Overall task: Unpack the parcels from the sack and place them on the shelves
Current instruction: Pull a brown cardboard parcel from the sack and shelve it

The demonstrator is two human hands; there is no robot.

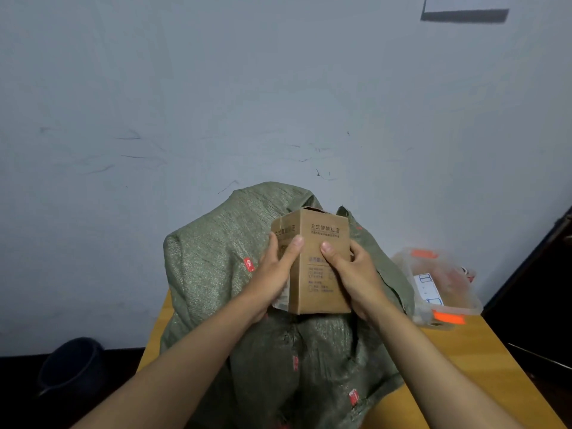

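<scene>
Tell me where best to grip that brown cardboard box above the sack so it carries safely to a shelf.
Grip the cardboard box on its two opposite upright side walls, one hand from each side, as the left hand and right hand do now. It stands tall and narrow above the green sack, flat-walled, and its top flap looks loose, so avoid the top.

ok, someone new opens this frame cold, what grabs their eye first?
The brown cardboard box, held upright at frame centre between the left hand and right hand, thumbs on its printed faces. Right behind and beneath it, the bulky green woven sack slumps over the yellow wooden table. A clear plastic bin with orange latches sits on the table at right.
</scene>
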